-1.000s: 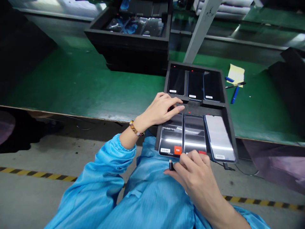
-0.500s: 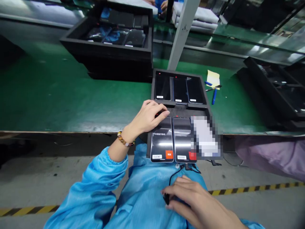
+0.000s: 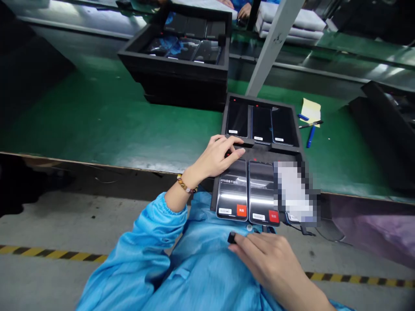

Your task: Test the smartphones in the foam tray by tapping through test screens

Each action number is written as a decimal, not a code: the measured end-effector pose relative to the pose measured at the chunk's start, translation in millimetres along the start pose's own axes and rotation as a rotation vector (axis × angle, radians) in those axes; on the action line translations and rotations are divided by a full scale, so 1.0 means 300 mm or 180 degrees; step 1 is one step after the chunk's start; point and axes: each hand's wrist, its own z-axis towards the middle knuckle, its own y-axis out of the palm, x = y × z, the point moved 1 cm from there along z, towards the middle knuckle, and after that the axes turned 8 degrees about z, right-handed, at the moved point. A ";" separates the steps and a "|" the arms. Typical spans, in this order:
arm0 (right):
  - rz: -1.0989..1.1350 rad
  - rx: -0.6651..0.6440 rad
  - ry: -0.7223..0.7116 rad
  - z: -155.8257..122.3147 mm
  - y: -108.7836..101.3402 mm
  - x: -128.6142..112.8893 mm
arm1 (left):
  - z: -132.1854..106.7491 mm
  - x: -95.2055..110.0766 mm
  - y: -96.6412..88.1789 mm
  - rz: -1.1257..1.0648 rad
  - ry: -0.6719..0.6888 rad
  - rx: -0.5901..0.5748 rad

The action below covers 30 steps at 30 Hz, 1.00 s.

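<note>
My left hand lies over the upper end of the left phone and the edge of a black tray, thumb and index finger stretched apart. That phone is lit, with white text and an orange-red square. Beside it lies a second phone with a dimmer red square. A third phone is mostly hidden by a blurred patch, and a black cable sticks out near its lower end. Below the phones, my right hand pinches a small black cable plug between thumb and index finger.
Three dark phones fill the tray's far row. Stacked black trays with more phones stand at the back left. A post rises behind; pens and a yellow note lie right. Another person's hand shows far back.
My right hand has moved up toward the phones' lower ends, and the plug now points up-left from its fingertips. My left hand keeps its place on the tray. The view has shifted left.
</note>
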 end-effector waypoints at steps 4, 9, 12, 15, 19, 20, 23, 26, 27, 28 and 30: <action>-0.0663 0.0018 0.0018 0.016 0.019 0.006 | -0.002 0.000 -0.001 0.0025 0.0087 0.0014; -0.0856 0.0238 -0.0001 0.023 0.039 0.020 | -0.004 0.003 0.000 0.0228 0.0129 0.0001; -0.0785 0.0272 0.0121 0.019 0.041 0.028 | -0.003 0.005 0.000 0.0269 0.0119 -0.0057; -0.0693 0.0300 0.0168 0.012 0.036 0.032 | -0.001 0.005 0.001 0.0270 0.0104 -0.0092; -0.0605 0.0299 0.0242 0.008 0.035 0.040 | -0.001 0.007 -0.002 0.0255 0.0107 -0.0082; -0.0584 0.0308 0.0298 0.009 0.037 0.042 | -0.002 0.008 -0.003 0.0249 0.0106 -0.0093; -0.0439 0.0506 0.0515 0.016 0.052 0.038 | -0.004 0.010 -0.004 0.0223 0.0096 -0.0127; -0.0309 0.0750 0.0682 0.028 0.070 0.025 | -0.003 0.007 -0.001 0.0238 0.0076 -0.0105; -0.0281 0.0794 0.0714 0.031 0.070 0.022 | -0.003 0.004 0.000 0.0250 0.0071 -0.0104; -0.0255 0.0836 0.0717 0.031 0.065 0.022 | -0.004 0.001 0.001 0.0254 0.0065 -0.0110; -0.0207 0.0930 0.0604 0.016 0.034 0.033 | -0.014 -0.007 0.002 0.0222 0.0051 -0.0134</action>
